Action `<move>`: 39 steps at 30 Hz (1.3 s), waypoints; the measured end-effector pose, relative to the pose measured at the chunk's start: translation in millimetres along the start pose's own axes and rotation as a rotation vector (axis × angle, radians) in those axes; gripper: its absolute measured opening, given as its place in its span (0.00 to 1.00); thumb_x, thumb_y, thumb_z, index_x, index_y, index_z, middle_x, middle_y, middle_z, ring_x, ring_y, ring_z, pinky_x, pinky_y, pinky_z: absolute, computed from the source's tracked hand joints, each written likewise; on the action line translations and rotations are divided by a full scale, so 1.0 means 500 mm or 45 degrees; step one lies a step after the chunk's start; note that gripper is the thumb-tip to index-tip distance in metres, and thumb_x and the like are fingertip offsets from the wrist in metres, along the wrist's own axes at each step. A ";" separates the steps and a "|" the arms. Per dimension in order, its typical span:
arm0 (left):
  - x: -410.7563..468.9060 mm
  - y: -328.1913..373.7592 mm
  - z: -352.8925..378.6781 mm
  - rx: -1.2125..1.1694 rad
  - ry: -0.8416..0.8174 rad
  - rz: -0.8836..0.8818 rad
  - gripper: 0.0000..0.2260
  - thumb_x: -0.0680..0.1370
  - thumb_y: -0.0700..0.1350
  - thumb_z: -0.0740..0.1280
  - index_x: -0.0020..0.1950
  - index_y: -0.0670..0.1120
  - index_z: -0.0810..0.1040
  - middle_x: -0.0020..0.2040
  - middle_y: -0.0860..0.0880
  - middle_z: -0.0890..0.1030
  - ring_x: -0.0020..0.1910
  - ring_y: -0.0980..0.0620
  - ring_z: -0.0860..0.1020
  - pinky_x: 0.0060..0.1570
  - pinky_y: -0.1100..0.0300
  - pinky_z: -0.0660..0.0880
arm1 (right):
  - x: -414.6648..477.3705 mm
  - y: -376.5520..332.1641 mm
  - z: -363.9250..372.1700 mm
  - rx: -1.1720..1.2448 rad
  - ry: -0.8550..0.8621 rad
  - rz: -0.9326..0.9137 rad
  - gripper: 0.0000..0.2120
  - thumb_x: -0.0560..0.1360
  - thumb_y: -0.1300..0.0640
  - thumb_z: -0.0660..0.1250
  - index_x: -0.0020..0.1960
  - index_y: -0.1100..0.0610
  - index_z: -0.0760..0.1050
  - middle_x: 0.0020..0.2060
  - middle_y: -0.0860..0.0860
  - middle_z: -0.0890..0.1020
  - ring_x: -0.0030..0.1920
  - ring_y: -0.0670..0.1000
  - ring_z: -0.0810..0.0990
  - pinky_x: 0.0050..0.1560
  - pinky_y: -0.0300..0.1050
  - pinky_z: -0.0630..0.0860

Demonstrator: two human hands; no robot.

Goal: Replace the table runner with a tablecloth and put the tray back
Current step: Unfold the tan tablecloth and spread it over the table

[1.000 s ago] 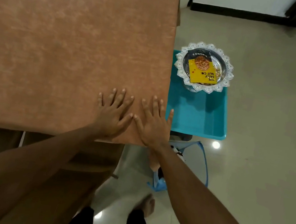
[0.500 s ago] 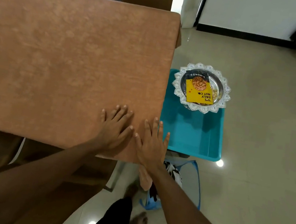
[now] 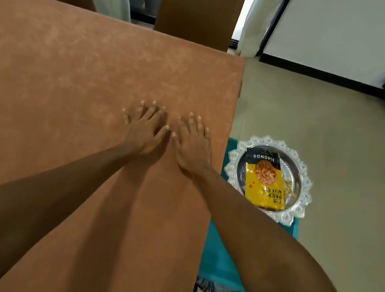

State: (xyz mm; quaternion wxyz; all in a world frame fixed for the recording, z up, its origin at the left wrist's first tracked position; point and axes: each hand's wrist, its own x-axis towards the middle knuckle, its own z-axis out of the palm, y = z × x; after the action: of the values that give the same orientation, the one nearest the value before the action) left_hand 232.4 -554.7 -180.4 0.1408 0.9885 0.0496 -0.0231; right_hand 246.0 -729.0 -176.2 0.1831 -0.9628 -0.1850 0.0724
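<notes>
pressing both palms flat on the tablecloth [image 3: 72, 71], i have my left hand [image 3: 144, 135] and my right hand [image 3: 192, 146] side by side, fingers straight and slightly fanned, thumbs nearly meeting between them; neither holds anything. the cloth is a rust-brown fabric with a mottled, suede-like surface. it lies smooth over the whole counter, its right edge dropping straight over the side. both hands sit near that edge, the right one closer to it. the tray [image 3: 305, 175] is off the counter, low down to my right, resting on a teal plastic top [image 3: 220, 251] that stands just beside the cloth's hanging edge. it is round and silvery, with a scalloped, embossed rim and a shiny well. in it lies a flat yellow-and-black almond packet [image 3: 265, 182], its print upside down to me, with something pale and nut-like showing at its right side. the floor [image 3: 340, 131] is pale and glossy. beyond the counter's far edge stand two tall chair backs [image 3: 199, 8] in plain brown covering.
</notes>
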 end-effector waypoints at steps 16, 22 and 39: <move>0.452 0.073 0.039 0.077 -0.016 -0.098 0.35 0.73 0.77 0.39 0.79 0.66 0.48 0.83 0.52 0.47 0.81 0.41 0.43 0.67 0.26 0.35 | 0.465 0.187 -0.056 -0.089 0.190 0.330 0.32 0.82 0.36 0.48 0.82 0.49 0.53 0.82 0.54 0.52 0.82 0.57 0.47 0.79 0.60 0.41; 0.481 0.103 0.038 0.105 -0.012 -0.071 0.36 0.74 0.76 0.40 0.80 0.64 0.46 0.83 0.51 0.45 0.80 0.40 0.42 0.68 0.24 0.37 | 0.492 0.219 -0.072 -0.080 0.205 0.406 0.36 0.80 0.32 0.46 0.83 0.48 0.51 0.82 0.54 0.51 0.82 0.57 0.44 0.79 0.63 0.40; 0.038 0.235 0.112 0.073 0.145 0.281 0.29 0.80 0.64 0.53 0.79 0.56 0.61 0.81 0.47 0.58 0.80 0.41 0.52 0.71 0.28 0.47 | 0.491 0.272 -0.172 -0.093 -0.366 0.319 0.49 0.73 0.23 0.54 0.83 0.48 0.42 0.82 0.53 0.40 0.82 0.58 0.39 0.75 0.73 0.44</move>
State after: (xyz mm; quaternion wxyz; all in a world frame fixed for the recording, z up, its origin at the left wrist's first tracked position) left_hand 261.7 -681.2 -202.9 0.1112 0.9913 -0.0525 0.0474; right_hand 534.8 -780.4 -166.2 0.1093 -0.9641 -0.0903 0.2246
